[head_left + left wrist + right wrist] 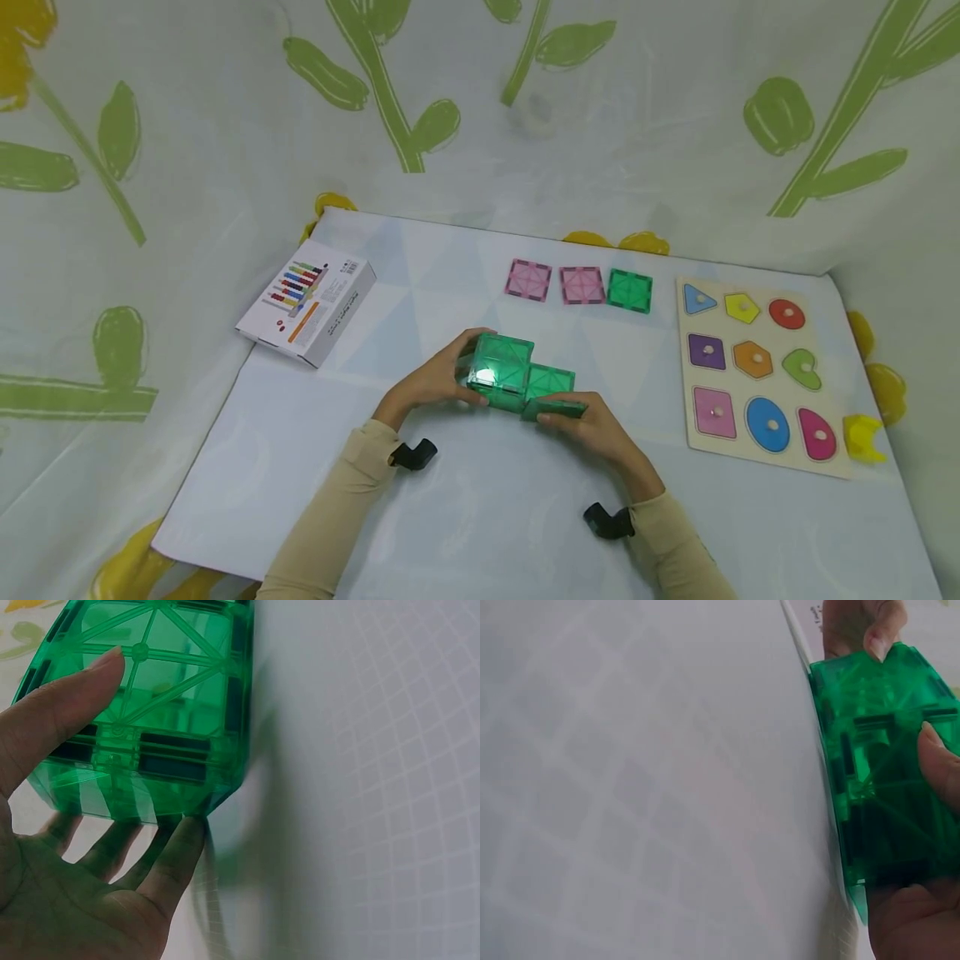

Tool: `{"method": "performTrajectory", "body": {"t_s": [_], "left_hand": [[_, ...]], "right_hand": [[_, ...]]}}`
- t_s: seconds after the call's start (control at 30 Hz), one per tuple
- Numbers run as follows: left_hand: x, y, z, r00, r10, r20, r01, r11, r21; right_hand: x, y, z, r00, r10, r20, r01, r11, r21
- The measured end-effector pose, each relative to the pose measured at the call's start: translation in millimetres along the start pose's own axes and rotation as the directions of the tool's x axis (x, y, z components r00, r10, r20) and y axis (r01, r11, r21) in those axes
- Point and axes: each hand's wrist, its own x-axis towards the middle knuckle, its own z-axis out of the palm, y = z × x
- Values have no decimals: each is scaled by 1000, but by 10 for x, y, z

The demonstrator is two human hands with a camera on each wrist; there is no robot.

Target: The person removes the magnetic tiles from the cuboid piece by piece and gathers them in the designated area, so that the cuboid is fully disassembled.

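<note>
Near the middle of the table stands a cube (502, 358) built of green see-through magnetic tiles. My left hand (435, 373) grips its left side, with the thumb (67, 712) on one face and the other fingers at another side. Right beside the cube lies a flat green tile (553, 378). My right hand (600, 427) pinches another green tile (562, 408), held on edge at the near side of that flat one. In the right wrist view its thumb (939, 761) presses on the tile's face. Part of the cube hides behind this tile there.
Two pink tiles (528, 280) and a green tile (629, 291) lie in a row farther back. At the right is a wooden shape puzzle board (813, 292) with a yellow piece (862, 438) by its edge. A white box (307, 302) lies at the back left.
</note>
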Motion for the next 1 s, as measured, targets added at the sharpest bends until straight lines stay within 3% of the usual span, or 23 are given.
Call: {"method": "performTrajectory", "body": {"t_s": [0.27,0.4,0.6,0.7,0.83,1.0], "left_hand": [[-7,11,3,1000,-1,9,1,1000,-14],[0,14,3,1000,-4,18,4,999,-42],[0,-3,3,1000,-4,16,5,999,-35],[-1,-14,-1,1000,-3,12,3,1000,-24],[2,-24,-7,1000,-1,9,1,1000,-25],[4,-14,-10,1000,-3,12,3,1000,-25]], "right_hand": [[-34,-15,-12,1000,23,7,-23,1000,-6],[-74,-23,-55,993,113,-28,-113,994,1],[-128,-42,-196,959,265,-105,-254,962,105],[-142,-61,-310,952,278,-129,-260,955,140],[-134,-95,-485,937,297,-184,-279,953,116],[-101,-151,-704,886,380,-265,-370,925,88]]}}
